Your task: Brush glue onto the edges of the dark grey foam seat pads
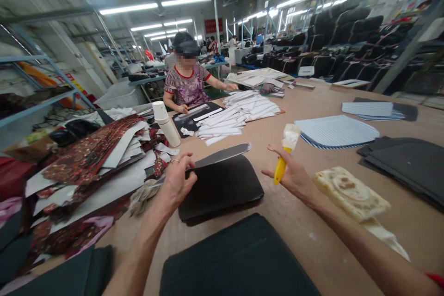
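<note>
My left hand [179,178] is closed on the near left edge of a thin grey panel [224,155], which is tilted up above a stack of black panels [222,189]. The fingers of my right hand [294,171] partly reach out to the left, while a yellow-handled paintbrush [280,169] is held in it with its whitish bristles pointing up. My right hand is over the table, to the right of the stack and apart from it. A larger dark green-black panel [236,259] lies closest to me.
A glue-crusted yellowish block [352,192] lies by my right forearm. Striped panels [336,130] and dark sheets [409,166] lie at the right. A co-worker [185,74] sits across, beside white strips [239,115]. A cream bottle [168,129] and patterned scraps [90,162] are at left.
</note>
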Demonstrator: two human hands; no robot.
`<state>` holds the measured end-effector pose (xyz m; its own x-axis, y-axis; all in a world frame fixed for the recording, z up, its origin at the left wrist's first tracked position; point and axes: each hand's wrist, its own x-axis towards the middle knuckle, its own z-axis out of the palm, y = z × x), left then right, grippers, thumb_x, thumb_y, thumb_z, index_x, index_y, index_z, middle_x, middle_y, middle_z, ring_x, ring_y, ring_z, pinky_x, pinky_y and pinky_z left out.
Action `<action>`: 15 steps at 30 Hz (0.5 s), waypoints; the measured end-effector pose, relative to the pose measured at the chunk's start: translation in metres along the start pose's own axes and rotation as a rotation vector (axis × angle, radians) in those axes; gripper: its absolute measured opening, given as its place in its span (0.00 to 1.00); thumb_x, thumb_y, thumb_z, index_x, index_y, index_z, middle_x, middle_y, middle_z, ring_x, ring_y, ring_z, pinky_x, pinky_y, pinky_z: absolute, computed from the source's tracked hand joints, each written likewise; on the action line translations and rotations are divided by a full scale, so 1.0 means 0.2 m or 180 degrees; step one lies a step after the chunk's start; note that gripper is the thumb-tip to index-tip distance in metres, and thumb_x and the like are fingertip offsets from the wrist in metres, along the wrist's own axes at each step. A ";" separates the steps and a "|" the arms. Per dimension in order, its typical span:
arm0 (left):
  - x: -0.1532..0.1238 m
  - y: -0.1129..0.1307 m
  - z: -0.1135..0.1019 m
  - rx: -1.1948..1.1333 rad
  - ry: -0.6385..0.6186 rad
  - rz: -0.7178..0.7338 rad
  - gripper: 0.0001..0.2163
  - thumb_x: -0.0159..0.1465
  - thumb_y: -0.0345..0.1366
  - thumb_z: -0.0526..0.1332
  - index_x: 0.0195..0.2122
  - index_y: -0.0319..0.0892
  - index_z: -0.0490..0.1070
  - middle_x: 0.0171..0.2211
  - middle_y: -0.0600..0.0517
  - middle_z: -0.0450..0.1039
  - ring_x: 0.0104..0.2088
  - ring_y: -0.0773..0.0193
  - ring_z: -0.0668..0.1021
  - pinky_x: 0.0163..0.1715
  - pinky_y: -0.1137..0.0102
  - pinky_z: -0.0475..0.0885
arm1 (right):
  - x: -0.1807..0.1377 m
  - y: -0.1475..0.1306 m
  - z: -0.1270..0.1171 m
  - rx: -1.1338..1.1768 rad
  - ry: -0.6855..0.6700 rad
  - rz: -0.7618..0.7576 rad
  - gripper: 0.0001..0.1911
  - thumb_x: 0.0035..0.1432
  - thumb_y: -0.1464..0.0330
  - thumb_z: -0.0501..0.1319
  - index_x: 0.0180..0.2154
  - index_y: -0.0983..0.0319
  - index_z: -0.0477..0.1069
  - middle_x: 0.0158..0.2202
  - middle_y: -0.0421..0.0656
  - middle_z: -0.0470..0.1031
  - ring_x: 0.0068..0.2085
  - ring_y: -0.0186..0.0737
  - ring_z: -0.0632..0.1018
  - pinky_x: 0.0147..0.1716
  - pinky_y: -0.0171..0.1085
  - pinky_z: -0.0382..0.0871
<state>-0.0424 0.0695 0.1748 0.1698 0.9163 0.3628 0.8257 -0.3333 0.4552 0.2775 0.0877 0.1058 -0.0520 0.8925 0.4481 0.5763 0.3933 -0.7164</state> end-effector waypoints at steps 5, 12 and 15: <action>-0.11 0.27 -0.38 -0.0066 0.0264 0.0393 0.02 0.52 0.31 0.56 0.28 0.43 0.66 0.46 0.47 0.69 0.46 0.58 0.73 0.48 0.61 0.68 | 0.11 -0.25 -0.07 0.0076 0.0223 -0.0635 0.31 0.49 0.50 0.63 0.51 0.58 0.65 0.56 0.50 0.66 0.58 0.52 0.65 0.56 0.49 0.60; -0.28 0.53 -0.57 -0.0143 0.0740 0.0262 0.12 0.51 0.33 0.62 0.38 0.42 0.68 0.52 0.48 0.66 0.55 0.54 0.68 0.56 0.56 0.62 | -0.04 -0.46 -0.27 0.0275 0.0451 -0.0946 0.13 0.52 0.58 0.64 0.37 0.59 0.70 0.26 0.37 0.70 0.24 0.33 0.69 0.23 0.32 0.64; -0.48 0.58 -0.57 -0.0252 0.1665 -0.0118 0.24 0.52 0.37 0.66 0.51 0.47 0.63 0.57 0.50 0.59 0.59 0.53 0.62 0.57 0.58 0.61 | -0.08 -0.50 -0.40 -0.0007 0.0838 -0.1118 0.14 0.52 0.58 0.64 0.37 0.59 0.69 0.27 0.37 0.68 0.23 0.31 0.66 0.21 0.31 0.59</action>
<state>-0.0235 -0.0831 0.2847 -0.1665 0.7013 0.6932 0.7795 -0.3369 0.5281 0.2849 0.0172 0.2134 -0.0356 0.6178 0.7855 0.5624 0.6621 -0.4953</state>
